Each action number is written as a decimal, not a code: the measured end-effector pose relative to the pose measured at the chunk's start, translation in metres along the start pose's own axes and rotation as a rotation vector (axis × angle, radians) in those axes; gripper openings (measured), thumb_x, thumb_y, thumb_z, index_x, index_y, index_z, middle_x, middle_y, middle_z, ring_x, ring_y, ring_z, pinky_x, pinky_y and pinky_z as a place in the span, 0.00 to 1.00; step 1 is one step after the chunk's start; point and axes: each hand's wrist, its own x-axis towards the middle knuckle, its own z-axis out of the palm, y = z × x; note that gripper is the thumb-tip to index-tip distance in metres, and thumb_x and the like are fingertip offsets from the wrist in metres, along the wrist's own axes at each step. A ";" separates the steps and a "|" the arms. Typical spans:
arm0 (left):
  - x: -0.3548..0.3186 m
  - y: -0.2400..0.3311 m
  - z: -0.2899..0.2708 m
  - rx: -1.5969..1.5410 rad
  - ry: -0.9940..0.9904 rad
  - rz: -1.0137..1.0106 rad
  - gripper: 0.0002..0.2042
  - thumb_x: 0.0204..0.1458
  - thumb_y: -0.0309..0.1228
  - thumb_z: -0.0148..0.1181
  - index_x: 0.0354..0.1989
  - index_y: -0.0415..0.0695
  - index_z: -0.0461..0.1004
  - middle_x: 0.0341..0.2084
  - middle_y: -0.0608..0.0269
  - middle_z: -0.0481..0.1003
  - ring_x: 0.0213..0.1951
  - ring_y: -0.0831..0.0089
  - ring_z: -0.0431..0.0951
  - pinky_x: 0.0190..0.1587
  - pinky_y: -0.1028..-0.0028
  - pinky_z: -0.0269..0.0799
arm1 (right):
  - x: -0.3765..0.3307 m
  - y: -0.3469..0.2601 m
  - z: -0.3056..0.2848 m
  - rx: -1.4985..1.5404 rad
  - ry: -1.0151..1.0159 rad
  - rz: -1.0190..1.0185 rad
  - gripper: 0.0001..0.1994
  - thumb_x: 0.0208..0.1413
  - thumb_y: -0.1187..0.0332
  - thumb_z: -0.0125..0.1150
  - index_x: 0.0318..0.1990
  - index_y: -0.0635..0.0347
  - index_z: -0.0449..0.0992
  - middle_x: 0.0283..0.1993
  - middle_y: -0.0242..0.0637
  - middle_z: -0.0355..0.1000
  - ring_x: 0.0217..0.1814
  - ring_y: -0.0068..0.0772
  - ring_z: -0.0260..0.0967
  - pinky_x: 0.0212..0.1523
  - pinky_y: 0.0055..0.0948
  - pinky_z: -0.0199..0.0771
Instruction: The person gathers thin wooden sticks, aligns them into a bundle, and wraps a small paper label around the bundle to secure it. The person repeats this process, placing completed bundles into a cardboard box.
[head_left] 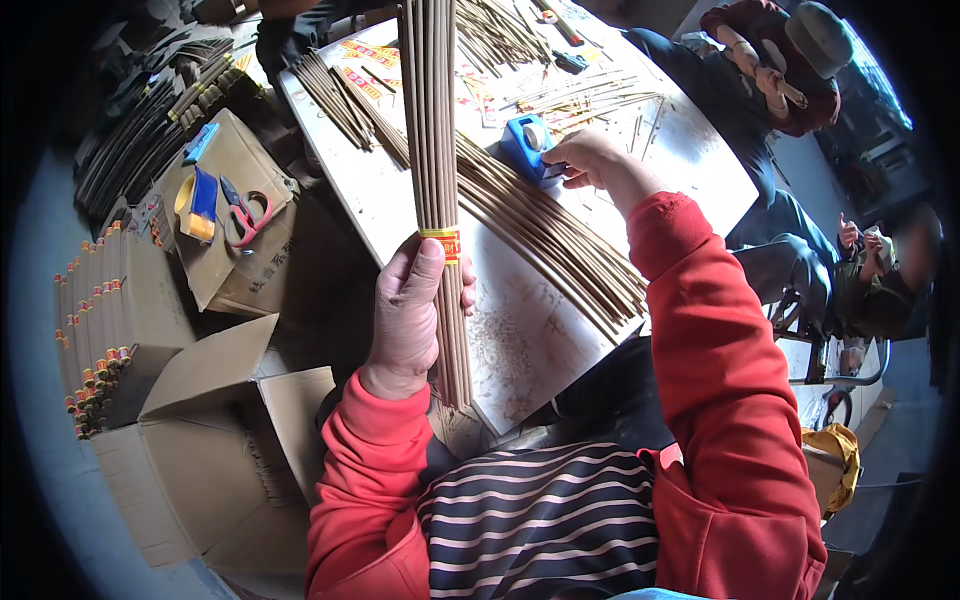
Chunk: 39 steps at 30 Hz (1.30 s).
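Observation:
My left hand (408, 310) is wrapped around an upright bundle of long brown incense sticks (430, 130), its thumb just below a red and yellow paper band (440, 246). The bundle's lower ends stick out beneath the palm, and its top runs out of view. My right hand (592, 162) is at the front of a blue tape dispenser (523, 148) on the table, fingers bent together at the cutting end; the tape there is too small to see clearly. Loose incense sticks (560, 235) lie in a thick row beneath and between my hands.
The white table (520, 350) carries more sticks and printed labels (372, 82). At left, a carton (245, 200) bears scissors (243, 215) and a tape roll (197, 205); an open box (215, 450) stands nearer, beside banded bundles (95, 330). Other people (790, 60) sit at right.

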 end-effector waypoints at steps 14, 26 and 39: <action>-0.004 -0.006 0.003 -0.043 -0.018 -0.035 0.15 0.57 0.42 0.51 0.39 0.42 0.68 0.23 0.65 0.70 0.22 0.80 0.70 0.25 0.80 0.69 | 0.007 0.041 -0.005 0.413 -0.029 -0.095 0.09 0.48 0.69 0.58 0.36 0.62 0.72 0.40 0.39 0.71 0.43 0.30 0.68 0.47 0.28 0.65; -0.004 -0.005 0.000 -0.032 -0.013 -0.026 0.15 0.56 0.43 0.51 0.41 0.42 0.67 0.23 0.65 0.70 0.22 0.80 0.70 0.24 0.81 0.68 | 0.001 0.047 0.007 0.366 0.045 0.026 0.07 0.48 0.68 0.57 0.32 0.60 0.70 0.33 0.35 0.68 0.39 0.30 0.68 0.40 0.33 0.73; -0.009 -0.003 -0.004 -0.073 -0.036 -0.028 0.17 0.55 0.42 0.53 0.43 0.41 0.67 0.23 0.64 0.70 0.22 0.80 0.70 0.25 0.82 0.69 | -0.015 0.037 -0.001 0.120 0.149 -0.122 0.06 0.49 0.70 0.55 0.32 0.65 0.71 0.29 0.37 0.69 0.30 0.29 0.68 0.32 0.28 0.73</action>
